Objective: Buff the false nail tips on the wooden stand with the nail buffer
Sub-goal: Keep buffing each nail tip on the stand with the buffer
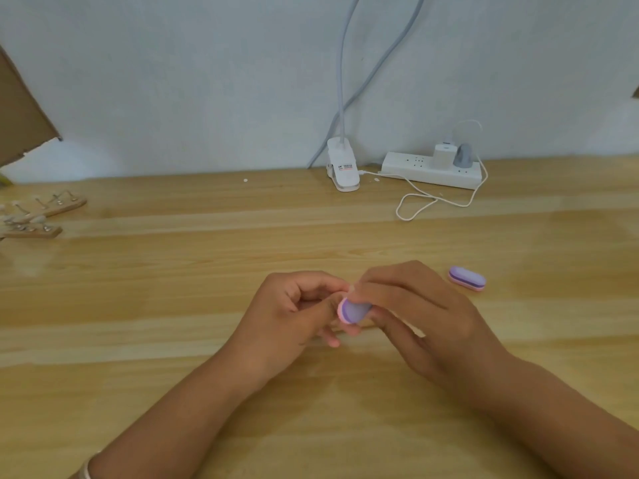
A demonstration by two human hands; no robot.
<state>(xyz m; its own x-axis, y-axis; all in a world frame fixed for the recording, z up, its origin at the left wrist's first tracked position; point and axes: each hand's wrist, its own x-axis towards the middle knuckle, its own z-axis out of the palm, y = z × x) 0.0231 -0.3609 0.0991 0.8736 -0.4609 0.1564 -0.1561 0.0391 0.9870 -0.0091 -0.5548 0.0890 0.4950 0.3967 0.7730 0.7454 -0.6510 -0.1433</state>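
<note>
While your right grip (415, 312) clasps the purple-and-pink oval nail buffer (352, 310), your left grip (294, 312) curls against it. Whether it pinches anything, I cannot tell.

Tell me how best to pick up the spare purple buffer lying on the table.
Pinch the spare buffer across its long sides at mid-length, from above. It lies flat, purple face up, slanted, with bare table along both sides; the right hand is nearest.
</note>
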